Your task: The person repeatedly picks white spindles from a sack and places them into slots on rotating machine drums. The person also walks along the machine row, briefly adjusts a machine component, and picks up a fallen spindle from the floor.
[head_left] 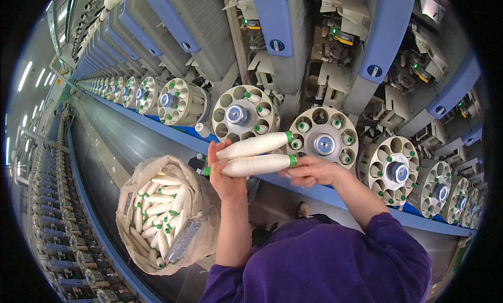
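Observation:
My left hand (pixel 229 180) is closed around two long white yarn bobbins, side by side and nearly level. The upper bobbin (pixel 257 144) and the lower bobbin (pixel 251 166) both have a green end toward the right. Another green tip pokes out left of my palm. Close to the lower bobbin's right end is my right hand (pixel 313 172), its fingers drawn together and partly blurred; whatever is between them cannot be made out. Behind the bobbins stand two round magazines, a left one (pixel 222 126) and a right one (pixel 335 159), with green-tipped bobbins in several pockets.
A large cloth sack (pixel 135 185) of white bobbins stands at my left. Along the winding machine (pixel 283 51) runs a row of round magazines, with a blue rail (pixel 157 129) below. A small white cone (pixel 202 129) sits by the rail. Another machine row (pixel 52 219) lies far left.

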### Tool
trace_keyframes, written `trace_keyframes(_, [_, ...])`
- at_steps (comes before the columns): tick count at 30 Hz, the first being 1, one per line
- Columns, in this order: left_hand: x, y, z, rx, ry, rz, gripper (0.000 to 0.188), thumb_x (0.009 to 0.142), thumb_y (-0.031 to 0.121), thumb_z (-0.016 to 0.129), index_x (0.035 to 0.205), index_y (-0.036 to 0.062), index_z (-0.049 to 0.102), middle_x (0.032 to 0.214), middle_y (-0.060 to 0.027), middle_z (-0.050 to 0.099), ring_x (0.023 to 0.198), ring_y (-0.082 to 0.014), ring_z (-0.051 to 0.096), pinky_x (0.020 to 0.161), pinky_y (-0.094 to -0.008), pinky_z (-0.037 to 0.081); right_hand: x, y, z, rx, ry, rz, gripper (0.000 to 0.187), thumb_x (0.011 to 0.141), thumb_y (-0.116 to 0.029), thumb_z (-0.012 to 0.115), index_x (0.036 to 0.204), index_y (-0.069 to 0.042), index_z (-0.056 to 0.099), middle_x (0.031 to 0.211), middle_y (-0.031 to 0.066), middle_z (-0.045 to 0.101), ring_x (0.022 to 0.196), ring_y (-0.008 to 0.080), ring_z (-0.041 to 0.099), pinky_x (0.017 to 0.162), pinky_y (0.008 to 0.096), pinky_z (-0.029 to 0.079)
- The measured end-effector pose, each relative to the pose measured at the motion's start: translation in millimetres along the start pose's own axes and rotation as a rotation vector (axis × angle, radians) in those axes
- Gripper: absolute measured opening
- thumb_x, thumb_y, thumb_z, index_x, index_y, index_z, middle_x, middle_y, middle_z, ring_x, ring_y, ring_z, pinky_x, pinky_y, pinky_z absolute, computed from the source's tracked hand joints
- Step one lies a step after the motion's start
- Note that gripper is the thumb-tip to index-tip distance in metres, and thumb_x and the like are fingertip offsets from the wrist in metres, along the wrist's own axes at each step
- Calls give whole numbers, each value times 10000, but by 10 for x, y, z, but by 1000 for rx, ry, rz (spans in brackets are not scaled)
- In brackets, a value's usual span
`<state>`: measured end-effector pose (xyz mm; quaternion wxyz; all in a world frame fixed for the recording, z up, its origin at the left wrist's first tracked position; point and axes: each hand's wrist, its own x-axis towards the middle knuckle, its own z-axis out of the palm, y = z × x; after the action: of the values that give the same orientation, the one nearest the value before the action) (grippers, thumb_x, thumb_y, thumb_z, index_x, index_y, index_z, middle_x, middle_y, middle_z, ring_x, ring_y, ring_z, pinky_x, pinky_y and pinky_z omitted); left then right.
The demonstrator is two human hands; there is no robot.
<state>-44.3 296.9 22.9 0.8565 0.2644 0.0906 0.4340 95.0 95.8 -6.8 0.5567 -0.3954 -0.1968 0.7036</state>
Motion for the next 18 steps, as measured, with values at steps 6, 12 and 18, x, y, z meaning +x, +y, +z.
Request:
trace_keyframes(6, [-24, -229, -130, 233, 128, -178, 523, 697, 12, 479, 1220, 17, 488, 1057, -126, 531, 1010, -254, 517, 921, -395, 424, -573, -117, -505, 407, 568, -470, 171, 918, -271, 521, 865, -109, 506, 511, -88, 299, 418, 26, 265, 382, 185, 191])
trace_keyframes(12, [-438, -1415, -143, 1019, -2, -35, 317, 856, 170, 554, 1139, 28, 572, 1204, -130, 513, 1080, -248, 489, 951, -334, 369, -682, -299, -163, -243, 291, -234, 168, 922, -239, 516, 850, -93, 557, 546, -84, 327, 448, 20, 273, 400, 195, 189])
trace_keyframes(18, [-730, -1620, 195, 940, -559, -382, 203, 934, 170, 424, 854, 21, 538, 769, -63, 554, 725, -161, 526, 708, -310, 438, -477, -554, 48, -339, 599, -403, 245, 928, -272, 497, 882, -45, 577, 608, -43, 476, 491, 47, 404, 404, 201, 299])
